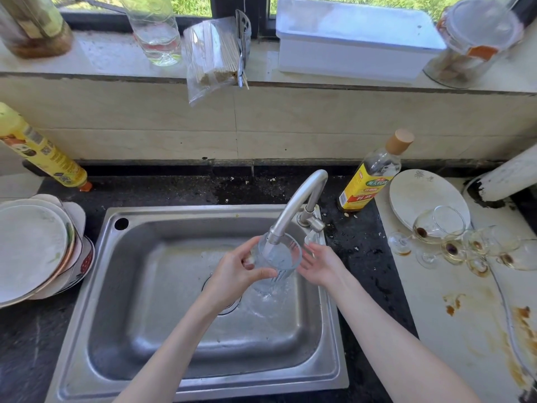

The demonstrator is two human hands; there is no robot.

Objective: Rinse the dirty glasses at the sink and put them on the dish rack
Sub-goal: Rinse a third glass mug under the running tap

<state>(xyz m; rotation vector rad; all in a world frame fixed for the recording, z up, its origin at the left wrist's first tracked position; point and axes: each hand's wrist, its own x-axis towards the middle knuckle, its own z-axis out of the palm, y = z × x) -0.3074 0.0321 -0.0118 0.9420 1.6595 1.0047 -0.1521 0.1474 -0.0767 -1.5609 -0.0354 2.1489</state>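
Both hands (279, 266) around glass (277, 258)

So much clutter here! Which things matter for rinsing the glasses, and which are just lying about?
In use: glass held by left hand, right hand beside it, faucet, sink, dirty wine glasses.

Lying about: stacked plates, cooking wine bottle, yellow bottle, skewer bag.

Left hand (236, 269) holds glass (277, 258) under faucet (299, 205).
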